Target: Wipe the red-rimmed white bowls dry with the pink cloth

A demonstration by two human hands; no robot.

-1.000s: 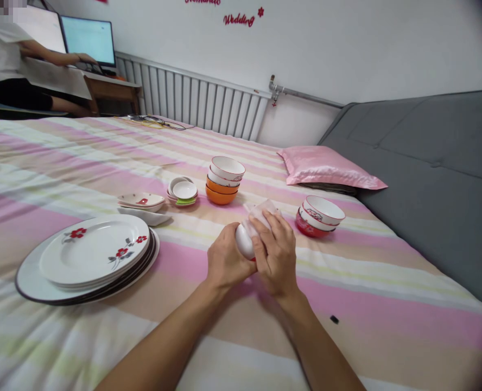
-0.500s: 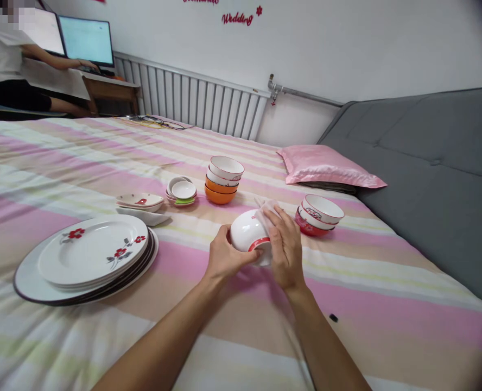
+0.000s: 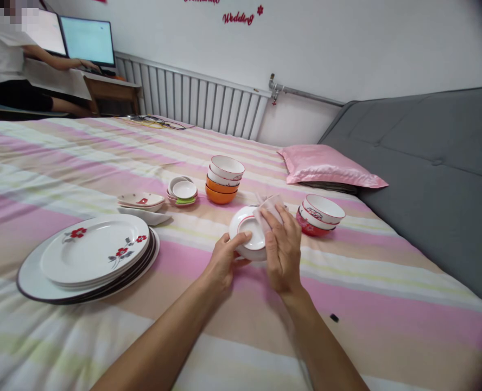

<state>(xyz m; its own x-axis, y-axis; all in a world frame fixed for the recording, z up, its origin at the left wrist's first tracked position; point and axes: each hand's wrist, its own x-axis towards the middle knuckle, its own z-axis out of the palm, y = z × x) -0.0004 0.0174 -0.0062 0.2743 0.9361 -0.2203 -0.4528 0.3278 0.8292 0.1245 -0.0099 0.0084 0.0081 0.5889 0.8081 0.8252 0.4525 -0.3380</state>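
A white bowl [image 3: 247, 220] with a red ring round its foot is held above the bedspread, its underside turned toward me. My left hand [image 3: 227, 260] grips it from the left, thumb on the foot and fingers beneath. My right hand [image 3: 284, 247] is closed on a thin pale tissue [image 3: 270, 209] and presses it to the bowl's right side. Just right of that hand stands a stack of white and red bowls [image 3: 321, 213]. Behind the held bowl is a taller stack of white and orange bowls [image 3: 223, 182].
Stacked plates [image 3: 98, 247] lie at left, with oblong dishes [image 3: 141, 201] and small saucers [image 3: 183, 191] behind. A pink pillow [image 3: 330, 164] rests by the grey headboard [image 3: 420, 146]. A small black object [image 3: 334, 317] lies at right. Another person [image 3: 5, 60] sits at a desk.
The bowl has turned in my hands, so its foot now faces me more fully. My left thumb has shifted onto the foot, and the tissue has moved slightly along the bowl's side.
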